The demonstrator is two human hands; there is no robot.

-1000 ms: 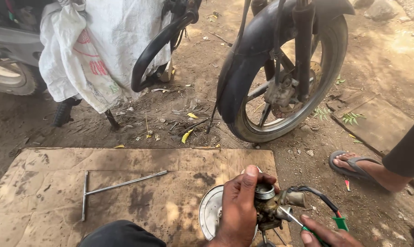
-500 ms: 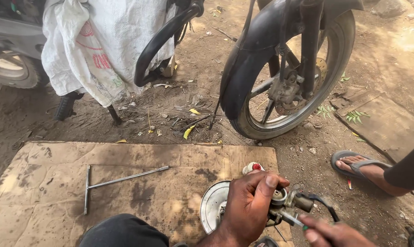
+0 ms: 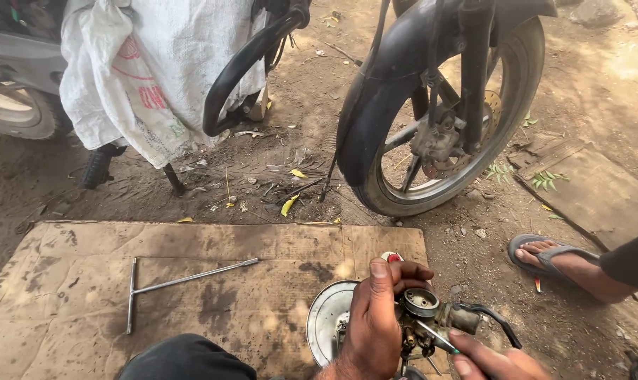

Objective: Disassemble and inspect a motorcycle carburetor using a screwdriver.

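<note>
From the head view, the left hand (image 3: 372,324) is wrapped around a small greasy metal carburettor (image 3: 424,317), held low above a round silver metal plate (image 3: 326,317) on the stained brown cardboard sheet (image 3: 192,281). The right hand (image 3: 498,362) pinches a thin green-handled screwdriver (image 3: 435,338), its tip at the carburettor. A long steel T-handle wrench (image 3: 171,285) lies well apart on the cardboard. A black motorcycle front wheel (image 3: 439,127) stands beyond, and a sandalled foot (image 3: 565,260) rests on the dirt nearby.

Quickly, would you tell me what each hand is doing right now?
Left hand: closed around a small metal engine part, holding it above the cardboard.
Right hand: fingers pinched on a thin screwdriver, tip at the part.
</note>
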